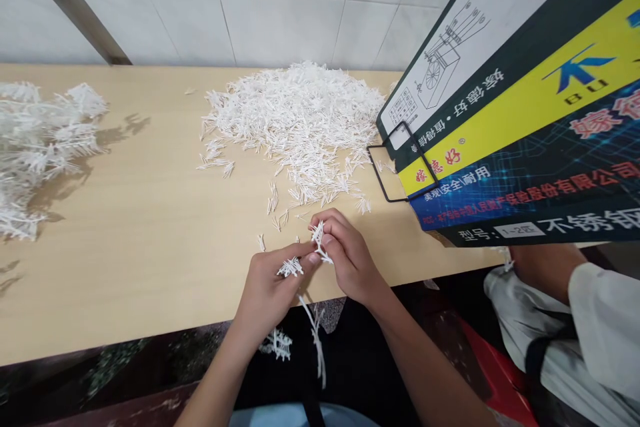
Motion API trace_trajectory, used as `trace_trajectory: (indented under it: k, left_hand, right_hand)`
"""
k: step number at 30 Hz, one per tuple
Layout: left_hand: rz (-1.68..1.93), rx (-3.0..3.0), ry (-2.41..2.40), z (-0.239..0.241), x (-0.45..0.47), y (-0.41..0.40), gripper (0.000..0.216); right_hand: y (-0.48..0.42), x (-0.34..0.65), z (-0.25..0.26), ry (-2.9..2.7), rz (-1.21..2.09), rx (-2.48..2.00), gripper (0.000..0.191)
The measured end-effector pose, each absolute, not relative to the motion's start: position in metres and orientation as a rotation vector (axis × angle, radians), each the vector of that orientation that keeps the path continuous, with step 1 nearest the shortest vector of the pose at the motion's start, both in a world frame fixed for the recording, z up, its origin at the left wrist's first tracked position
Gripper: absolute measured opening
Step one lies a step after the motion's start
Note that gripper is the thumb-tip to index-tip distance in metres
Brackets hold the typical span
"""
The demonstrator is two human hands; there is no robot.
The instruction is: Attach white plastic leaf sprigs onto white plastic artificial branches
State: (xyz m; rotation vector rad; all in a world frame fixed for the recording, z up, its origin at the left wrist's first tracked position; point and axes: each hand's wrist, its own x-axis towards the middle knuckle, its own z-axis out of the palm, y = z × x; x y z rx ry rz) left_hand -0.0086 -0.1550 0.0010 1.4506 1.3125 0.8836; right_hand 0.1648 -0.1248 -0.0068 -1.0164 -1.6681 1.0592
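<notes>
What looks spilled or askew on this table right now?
Some loose white pieces lie scattered between the main pile and the table edge; the white strand in the left hand and right hand dangles past that edge. The printed box leans tilted, lettering upside down.

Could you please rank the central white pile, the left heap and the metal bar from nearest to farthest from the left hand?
1. Central white pile, straight ahead.
2. Left heap, table's left edge.
3. Metal bar, upper-left wall.
</notes>
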Motion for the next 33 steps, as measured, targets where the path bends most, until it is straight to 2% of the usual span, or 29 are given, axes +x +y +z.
trace_trajectory:
  k: [4,7,9,11,18,20,26,29,31,33]
  left_hand:
    - [0.885,1.494,1.282,0.003,-0.012,-0.156,0.032]
    - [0.915,1.449,1.344,0.002,-0.014,-0.158,0.032]
    - [0.933,1.418,1.403,0.001,-0.014,-0.159,0.032]
    - [0.949,1.392,1.456,-0.001,-0.012,-0.158,0.033]
    - [0.888,1.537,1.502,0.001,-0.004,-0.157,0.030]
    - [0.852,1.638,1.520,0.003,-0.002,-0.157,0.028]
    - [0.826,1.681,1.419,0.005,-0.001,-0.154,0.031]
    - [0.806,1.696,1.447,0.005,-0.002,-0.155,0.027]
    - [0.808,1.703,1.480,0.004,-0.003,-0.157,0.025]
    - [0.817,1.677,1.484,0.003,-0.004,-0.159,0.024]
  right_hand:
    - [-0.116,0.169,-0.015,-1.237,1.287,-1.055,0.025]
    - [-0.113,0.171,-0.022,-0.969,1.299,-1.089,0.023]
    - [-0.115,0.169,-0.022,-1.091,1.205,-1.161,0.015]
    - [-0.120,0.167,-0.019,-1.284,1.102,-1.206,0.021]
    - [-0.127,0.162,-0.005,-1.723,0.941,-1.125,0.015]
    - [-0.127,0.161,-0.005,-1.764,0.901,-1.126,0.018]
    - [-0.128,0.166,-0.011,-1.629,0.864,-1.267,0.038]
    - [-0.125,0.170,-0.017,-1.337,0.918,-1.295,0.044]
    - [-0.122,0.171,-0.021,-1.115,0.943,-1.285,0.045]
    - [-0.120,0.170,-0.022,-1.096,0.916,-1.304,0.038]
